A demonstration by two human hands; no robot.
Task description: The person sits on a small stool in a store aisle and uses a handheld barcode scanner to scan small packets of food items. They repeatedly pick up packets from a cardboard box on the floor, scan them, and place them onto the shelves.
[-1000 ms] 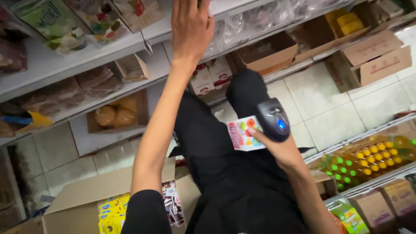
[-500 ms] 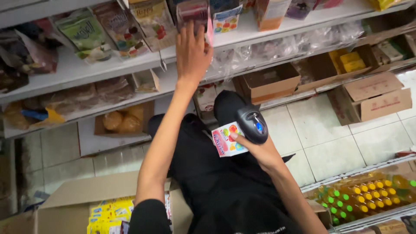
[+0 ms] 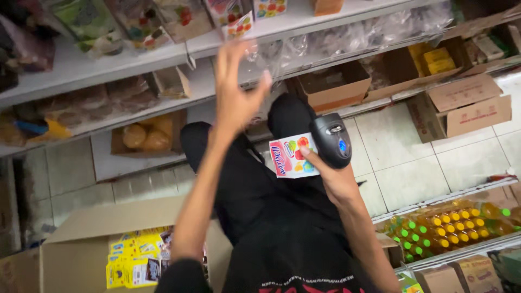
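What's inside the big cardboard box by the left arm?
The open cardboard box shows yellow packets stacked at its right side. The left arm covers some of them, and anything beneath the top layer is hidden.

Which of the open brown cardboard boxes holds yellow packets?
The large brown cardboard box on the floor at lower left, beside the left arm; yellow packets fill it. The shelf-side boxes look empty.

left hand (image 3: 236,89) raised, fingers spread, right hand (image 3: 331,173) closed, gripping
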